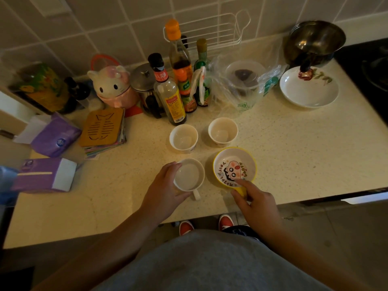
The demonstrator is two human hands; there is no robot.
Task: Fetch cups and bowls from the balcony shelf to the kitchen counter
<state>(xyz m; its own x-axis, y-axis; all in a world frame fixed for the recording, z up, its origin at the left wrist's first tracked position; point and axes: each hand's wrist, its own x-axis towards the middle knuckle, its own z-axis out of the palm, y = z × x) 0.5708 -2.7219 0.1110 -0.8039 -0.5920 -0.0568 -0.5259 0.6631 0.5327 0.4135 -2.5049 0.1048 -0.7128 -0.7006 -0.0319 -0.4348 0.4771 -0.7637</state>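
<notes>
Left hand (165, 187) wraps mug (189, 175); right hand (256, 200) pinches bowl (235, 164) handle, right of mug; both probably set down; should release straight up, clear of cups (183, 137) behind mug.

Right of the yellow cartoon bowl (234, 168) the counter (304, 154) lies bare back to the white flowered plate (308, 93). Just behind the bowl a white cup (183, 138) and a second white cup (223, 132) stand with a gap between — farther back, sauce bottles (170, 97) and a plastic bag (226, 97) wall the way. Left, a white mug (190, 175) sits close; beyond it, bare counter reaches purple tissue packs (42, 175).
</notes>
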